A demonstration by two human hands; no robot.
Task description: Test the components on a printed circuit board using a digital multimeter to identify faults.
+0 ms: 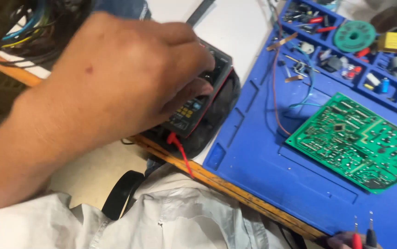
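The left hand (115, 78) is curled over a black multimeter (198, 108) with a red edge. Its fingertips press on the top of the meter, near the dial and the little yellow and blue buttons, so the hand is clenched on the meter. The meter sits at the edge of the bench, partly over the wooden rim (235, 189), just left of the blue work mat (263, 161).

The right hand (346, 240) only peeks in at the bottom. It is closed around two probes, a red probe (356, 237) and a black probe (370, 235), with their thin metal tips pointing up, side by side.

A red lead (180, 150) runs out of the meter, just under the left hand's fingers, and drops over the wooden rim toward the grey shirt.

What could go wrong? The meter is close to the edge. If the left hand pushes too hard, or the red lead gets tugged, I think the meter could slide off and fall. The two probe tips are very near each other, so they could touch and give a wrong reading. They also point toward the green circuit board (360, 140), which lies up and away from the right hand. A slip there might join two tiny spots on the board. Loose thin wires (277, 92) lie on the mat between the meter and the board, and could catch on a probe.
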